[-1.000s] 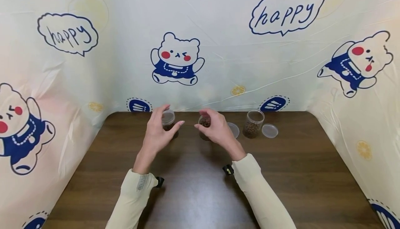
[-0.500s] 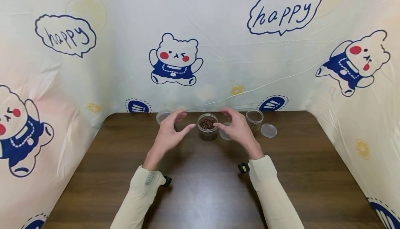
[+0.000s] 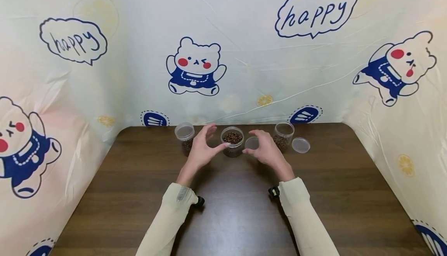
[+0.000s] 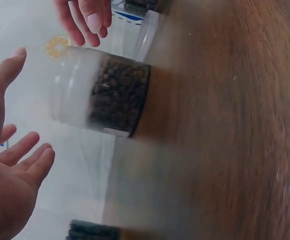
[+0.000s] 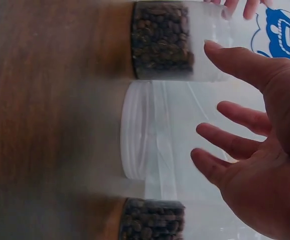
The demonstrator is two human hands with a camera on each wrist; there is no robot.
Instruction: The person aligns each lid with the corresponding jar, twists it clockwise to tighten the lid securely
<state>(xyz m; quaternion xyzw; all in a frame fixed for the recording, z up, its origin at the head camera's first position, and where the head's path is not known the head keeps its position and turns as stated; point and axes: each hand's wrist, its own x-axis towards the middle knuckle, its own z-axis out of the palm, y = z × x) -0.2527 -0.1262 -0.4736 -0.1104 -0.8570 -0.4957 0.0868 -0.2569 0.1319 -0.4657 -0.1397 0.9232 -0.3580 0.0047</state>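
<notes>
A clear jar (image 3: 233, 147) of coffee beans stands lidless at the back middle of the table. My left hand (image 3: 203, 146) is at its left, thumb tip overlapping the rim, fingers spread and relaxed. On the other side my right hand (image 3: 268, 149) holds nothing; its thumb and fingers are parted, thumb pointing toward the jar. Between that hand and the jar a round clear lid (image 3: 250, 143) lies on the table. In the left wrist view, the jar (image 4: 117, 95) is apart from the left hand (image 4: 9, 165). The right wrist view shows the right hand (image 5: 265, 140) beside the lid (image 5: 134, 130).
Left of the left hand stands another bean jar (image 3: 185, 134), its top covered by a translucent lid. A third, open jar (image 3: 283, 135) of beans is behind the right hand, with its loose lid (image 3: 301, 145) to the right. A printed cloth (image 3: 244, 73) walls the table's back.
Both hands have moved right, from the left and middle jars. The left hand has come off the lidded jar's side to the middle jar; the right hand has shifted to that jar's right.
</notes>
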